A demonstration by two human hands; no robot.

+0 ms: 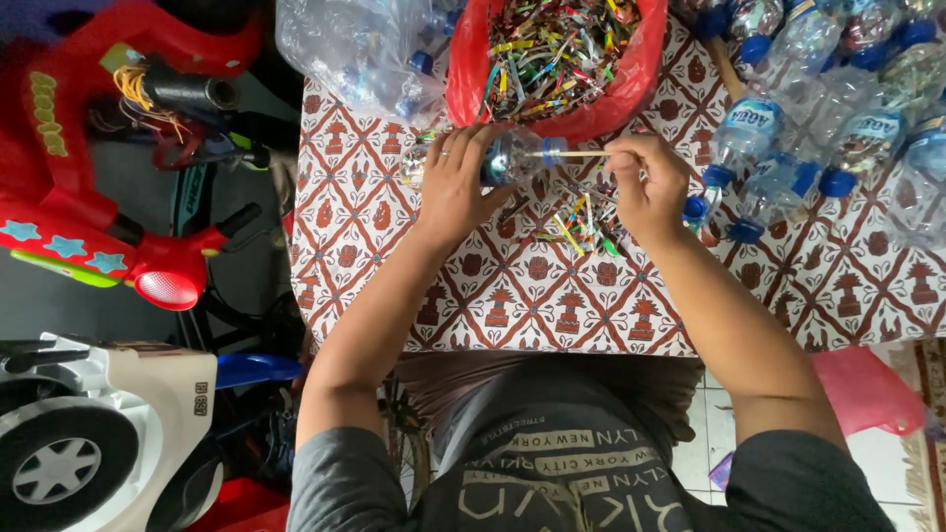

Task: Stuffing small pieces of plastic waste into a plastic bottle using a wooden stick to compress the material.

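From the head camera I saw the left hand [455, 177] wrapped around a clear plastic bottle [512, 158] that lay on its side just above the worktop [552, 296], its blue cap end pointing toward the right hand [645, 182]; the right hand was closed in a pinch on a thin wooden stick [576, 153], whose far tip met the bottle's mouth; I could not tell how far the stick went in; below and between the hands a small heap of colourful cut strips [581, 222] rested on the patterned red-and-white cloth covering the worktop; behind the hands stood a red plastic bag [473, 74] filled with more such strips, with a clear bag of bottles [345, 44] to its left; a cluster of empty blue-capped bottles [818, 128] lay to the right; red and white ride-on toy cars [99, 246] stood on the floor at the left.
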